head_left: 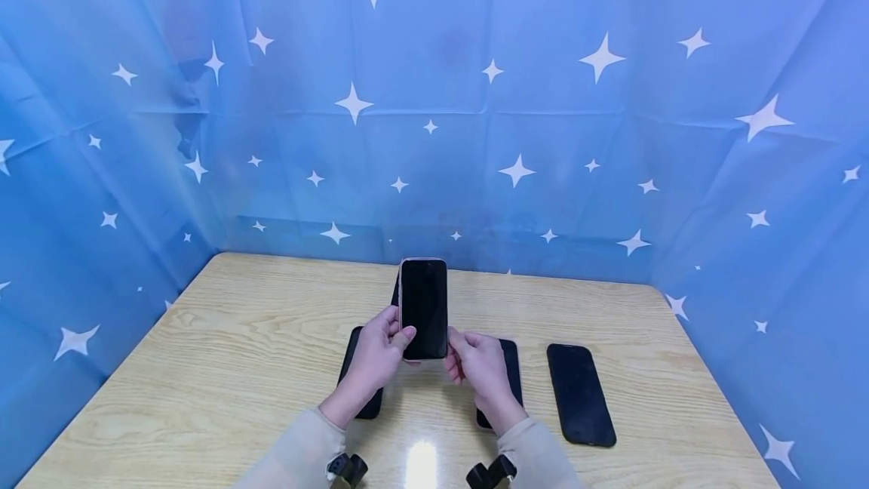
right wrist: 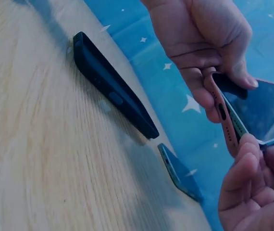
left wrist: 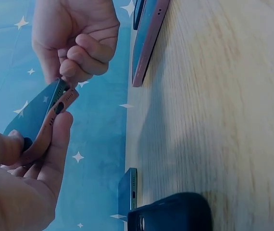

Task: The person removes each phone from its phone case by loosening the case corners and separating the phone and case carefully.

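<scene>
Phone [head_left: 425,304], raised over the wooden table [head_left: 224,368], partly out of a pink case [left wrist: 45,132]. Clamped with the case in the left hand [head_left: 377,349]; pinched at the lower right corner by the right hand [head_left: 483,364]. One held phone, one case; four more phones or cases [head_left: 580,395] on the table. Long axis running near to far, top end farthest, screen showing.

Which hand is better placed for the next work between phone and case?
Probably the right hand: it pinches the corner where phone and pink case part; the left hand grips the opposite side.
</scene>
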{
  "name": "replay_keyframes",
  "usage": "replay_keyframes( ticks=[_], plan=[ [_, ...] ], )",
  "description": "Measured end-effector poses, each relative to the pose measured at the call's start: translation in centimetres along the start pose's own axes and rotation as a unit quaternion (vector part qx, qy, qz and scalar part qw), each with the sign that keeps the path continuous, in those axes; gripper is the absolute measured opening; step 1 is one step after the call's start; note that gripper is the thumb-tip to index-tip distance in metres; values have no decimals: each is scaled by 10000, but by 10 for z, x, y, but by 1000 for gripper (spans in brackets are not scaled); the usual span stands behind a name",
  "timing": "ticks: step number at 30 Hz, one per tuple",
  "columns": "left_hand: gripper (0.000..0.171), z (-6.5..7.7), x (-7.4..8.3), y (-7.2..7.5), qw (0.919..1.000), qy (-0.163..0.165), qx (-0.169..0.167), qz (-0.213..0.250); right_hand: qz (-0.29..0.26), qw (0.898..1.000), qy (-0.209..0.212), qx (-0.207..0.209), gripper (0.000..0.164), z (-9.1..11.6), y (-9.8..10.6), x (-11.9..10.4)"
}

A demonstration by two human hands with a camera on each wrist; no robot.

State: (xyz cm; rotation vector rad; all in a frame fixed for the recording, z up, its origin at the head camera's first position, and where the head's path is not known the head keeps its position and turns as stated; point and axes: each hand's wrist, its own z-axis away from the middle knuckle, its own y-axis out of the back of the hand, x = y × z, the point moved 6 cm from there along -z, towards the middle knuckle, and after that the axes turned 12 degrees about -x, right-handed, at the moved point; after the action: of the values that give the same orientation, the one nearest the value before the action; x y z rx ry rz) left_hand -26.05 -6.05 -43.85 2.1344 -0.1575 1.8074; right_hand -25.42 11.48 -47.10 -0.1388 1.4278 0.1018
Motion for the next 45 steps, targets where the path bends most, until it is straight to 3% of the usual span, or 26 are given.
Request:
replay_keyframes(
  ticks=[4, 11, 18, 22, 28, 35, 39, 45],
  plan=[
    [7, 0, -3, 3, 9999, 24, 37, -99, 306, 9994, 29, -128, 49, 0, -2, 0],
    [10, 0, -5, 5, 9999, 30, 72, 84, 681, 9959, 361, -480, 35, 0, -6, -5],
    [13, 0, -6, 7, 9994, 93, 213, 258, 707, 9928, 511, -817, 36, 0, -6, -6],
    [14, 0, -8, 8, 9991, 168, 247, 304, 979, 9877, 669, -1017, 35, 1, -4, -9],
    [19, -1, -11, 10, 9977, 391, 311, 451, 1616, 9770, 1005, -959, 26, 4, -2, -15],
    [23, -1, -12, 11, 9976, 542, 302, 313, 1556, 9788, 964, -924, 19, 2, -1, -18],
    [21, -2, -12, 10, 9976, 611, 34, 330, 1279, 9838, 791, -971, 18, 1, 0, -18],
    [24, -2, -7, 7, 9916, 511, -837, 840, 642, 9924, 467, -942, 17, -1, 6, -14]
  ],
)
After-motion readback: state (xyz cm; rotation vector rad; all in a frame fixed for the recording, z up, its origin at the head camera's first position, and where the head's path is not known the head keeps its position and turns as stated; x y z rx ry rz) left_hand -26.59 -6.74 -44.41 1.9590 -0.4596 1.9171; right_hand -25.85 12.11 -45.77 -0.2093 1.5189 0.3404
